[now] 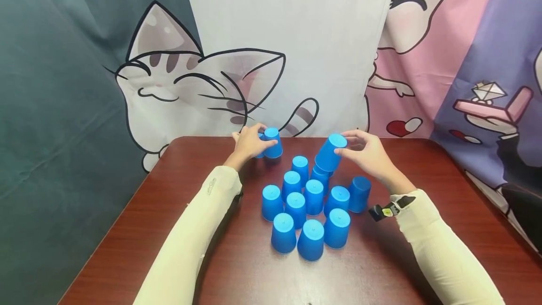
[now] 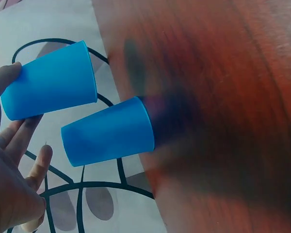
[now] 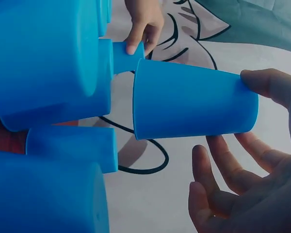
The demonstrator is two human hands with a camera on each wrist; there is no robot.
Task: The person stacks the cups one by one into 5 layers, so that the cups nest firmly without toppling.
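Note:
My left hand (image 1: 250, 144) is at the back left of the table. Its thumb and fingers pinch an upside-down blue cup (image 1: 273, 143), which appears slightly raised in the left wrist view. Close beside that cup is a second blue cup (image 2: 109, 132), partly hidden by the hand in the head view. My right hand (image 1: 368, 152) grips another blue cup (image 1: 330, 153) near its base, thumb on one side and fingers on the other. This cup tilts, mouth down, above a standing cup (image 1: 319, 181); whether they touch I cannot tell.
Several upside-down blue cups stand in a loose cluster in front, including a near one (image 1: 311, 241) and one at the right (image 1: 360, 194). The brown table (image 1: 169, 229) ends at a cartoon-printed cloth (image 1: 271, 22) behind.

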